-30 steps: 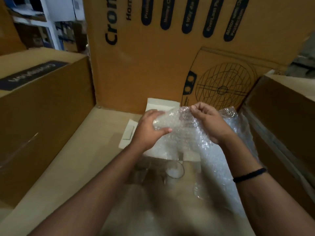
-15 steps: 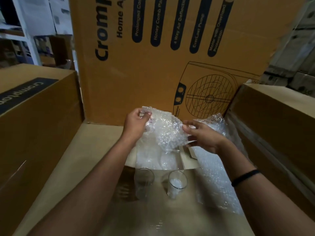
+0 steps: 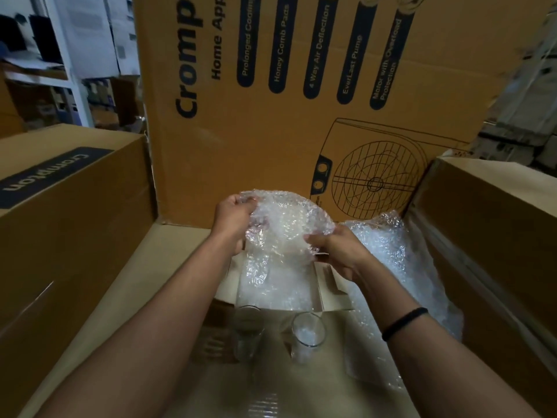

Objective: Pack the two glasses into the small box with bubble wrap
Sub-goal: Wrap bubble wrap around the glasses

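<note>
A sheet of clear bubble wrap is held up between both hands over the small white box. My left hand pinches its upper left edge. My right hand grips its lower right edge. The sheet hangs down into the open box and hides most of the inside. Two empty clear glasses stand upright on the cardboard surface just in front of the box: the left glass and the right glass, a little apart from each other.
More bubble wrap lies heaped to the right of the small box. A tall printed carton stands behind. Brown cartons flank the work surface on the left and right.
Both hands have lifted the bubble wrap and spread it wider, the left hand going up and left. The view has tilted so the two glasses show more clearly.
</note>
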### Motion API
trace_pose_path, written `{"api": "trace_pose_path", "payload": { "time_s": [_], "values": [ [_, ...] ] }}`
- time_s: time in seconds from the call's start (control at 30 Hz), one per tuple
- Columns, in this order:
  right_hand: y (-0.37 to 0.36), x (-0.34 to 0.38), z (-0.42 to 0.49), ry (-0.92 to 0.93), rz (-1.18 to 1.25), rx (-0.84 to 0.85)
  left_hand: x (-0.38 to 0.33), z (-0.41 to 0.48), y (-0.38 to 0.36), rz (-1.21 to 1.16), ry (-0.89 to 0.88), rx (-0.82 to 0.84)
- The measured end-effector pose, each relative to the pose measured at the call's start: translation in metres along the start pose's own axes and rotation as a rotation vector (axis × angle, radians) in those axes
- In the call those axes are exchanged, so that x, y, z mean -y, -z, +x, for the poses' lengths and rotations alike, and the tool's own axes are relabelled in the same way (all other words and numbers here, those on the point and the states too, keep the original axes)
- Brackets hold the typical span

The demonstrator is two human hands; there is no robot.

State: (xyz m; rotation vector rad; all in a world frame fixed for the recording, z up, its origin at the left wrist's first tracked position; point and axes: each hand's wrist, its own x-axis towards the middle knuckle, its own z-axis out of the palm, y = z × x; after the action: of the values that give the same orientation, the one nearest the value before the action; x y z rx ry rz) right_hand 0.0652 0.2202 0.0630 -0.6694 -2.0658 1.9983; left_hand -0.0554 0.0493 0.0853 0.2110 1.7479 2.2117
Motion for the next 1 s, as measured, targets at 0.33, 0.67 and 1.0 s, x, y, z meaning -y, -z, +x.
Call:
{"api": "trace_pose_path", "payload": {
  "time_s": [0.33, 0.67, 1.0],
  "values": [
    [0.034, 0.028, 0.01, 0.007, 0.239, 0.027, -0.007, 0.006, 0.004, 0.196, 0.097, 0.087],
    [0.046, 0.03, 0.008, -0.018, 0.242, 0.069, 0.009, 0.004, 0.005, 0.127, 0.166, 0.166],
    [0.044, 0.017, 0.022, 0.089, 0.02, 0.043, 0.009, -0.001, 0.011, 0.13, 0.028, 0.202]
  ]
}}
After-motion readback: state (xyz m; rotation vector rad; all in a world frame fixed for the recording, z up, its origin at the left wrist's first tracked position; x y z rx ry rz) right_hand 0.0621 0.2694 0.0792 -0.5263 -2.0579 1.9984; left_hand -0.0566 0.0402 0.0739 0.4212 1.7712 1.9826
